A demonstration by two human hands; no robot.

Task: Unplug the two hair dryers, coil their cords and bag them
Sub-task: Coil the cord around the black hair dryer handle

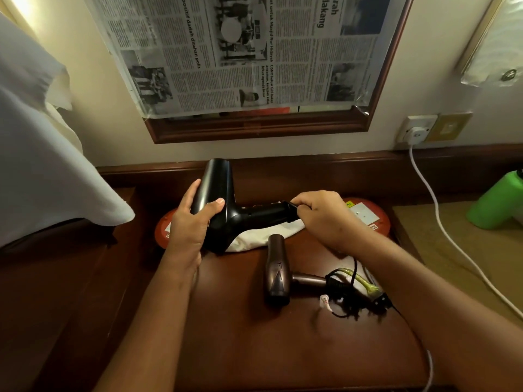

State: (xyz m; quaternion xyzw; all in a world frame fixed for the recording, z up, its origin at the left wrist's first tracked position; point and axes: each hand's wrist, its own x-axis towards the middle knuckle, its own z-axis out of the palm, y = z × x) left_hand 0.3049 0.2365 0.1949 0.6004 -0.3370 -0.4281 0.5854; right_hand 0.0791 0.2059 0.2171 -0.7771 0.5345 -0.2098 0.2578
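Our left hand [195,222] wraps around the barrel of the black hair dryer [223,205], thumb across the near side and fingers curled behind it, so the barrel stands up and away from us toward the wall. Our right hand [322,216] is bunched at the far end of the same dryer's handle, fingers curled and pinching the dark piece where the cord leaves it; what lies under the palm we cannot tell. The dryer spans the gap between our two hands, its handle pointing right. Just beneath the handle and touching our right hand lies a white cloth bag [266,236], draped over an orange oval tray [376,219] that sits toward the back of the dark wooden table [254,349].

Nearer to us, below our right wrist, the brown hair dryer [276,273] lies on the table untouched, barrel pointing away, handle to the right. Its black cord [342,287] sits in a loose tangle at the handle's end, beside a green-yellow strip [359,281] and a small white tag [325,301].

Further out, a white plug [414,134] sits in the wall socket [418,123] at the right, its white cable [441,222] running down past a green bottle [498,205]. Newspaper [240,52] covers the wood-framed mirror above, and a white cloth [42,151] hangs at the left.
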